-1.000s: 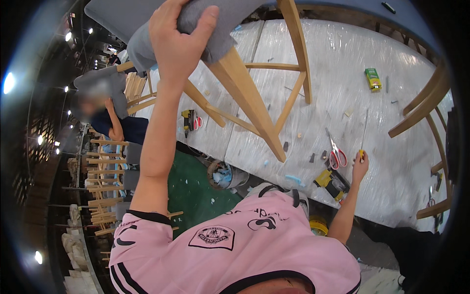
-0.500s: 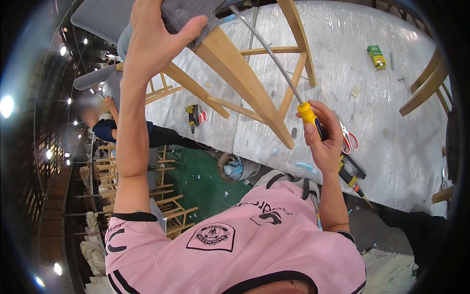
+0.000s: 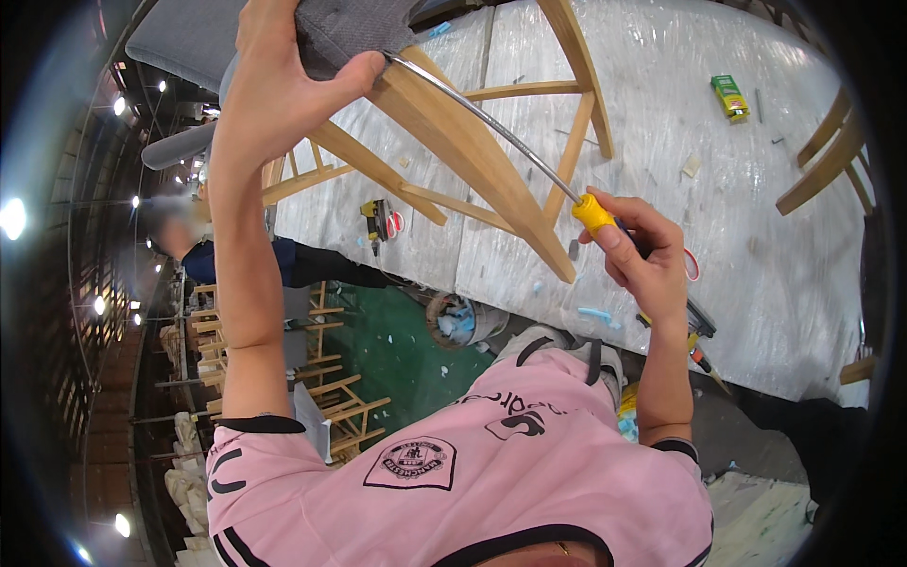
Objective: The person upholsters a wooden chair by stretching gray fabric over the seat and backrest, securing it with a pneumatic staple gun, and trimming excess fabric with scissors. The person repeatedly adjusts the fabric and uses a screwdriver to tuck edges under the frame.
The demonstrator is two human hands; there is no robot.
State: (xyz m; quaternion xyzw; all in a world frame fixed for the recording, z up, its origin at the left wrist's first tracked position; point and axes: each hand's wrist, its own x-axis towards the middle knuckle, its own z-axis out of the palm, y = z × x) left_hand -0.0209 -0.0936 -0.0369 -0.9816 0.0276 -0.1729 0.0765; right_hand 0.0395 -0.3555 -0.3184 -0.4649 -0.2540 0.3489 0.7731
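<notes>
Clear plastic sheeting is covering the long counter (image 3: 661,161), which is running across the upper right of the view, with a green floor and stacks of bare wooden chair frames (image 3: 312,378) lying below it to the left. On the counter an upturned wooden chair (image 3: 472,151) is lying with its pale legs pointing outward and its grey padded seat (image 3: 350,33) at the top edge. The left hand (image 3: 283,85) is reaching up and pressing on that grey seat, fingers curled over the fabric and thumb stretching toward the base of the nearest leg. The right hand (image 3: 642,255) is wrapping closed around the yellow handle of a long screwdriver (image 3: 510,142), whose thin metal shaft is running up and to the left, its tip meeting the chair just beside the left thumb, where seat and leg join. Near the far right of the counter a small green rectangular box (image 3: 729,96) is lying flat, well apart from the chair. A red-and-black power tool (image 3: 378,222) is resting on the sheeting beneath the chair legs. Another person in dark blue (image 3: 246,260) is bending at the counter's left end, and more curved chair parts (image 3: 822,161) are resting at the right edge
</notes>
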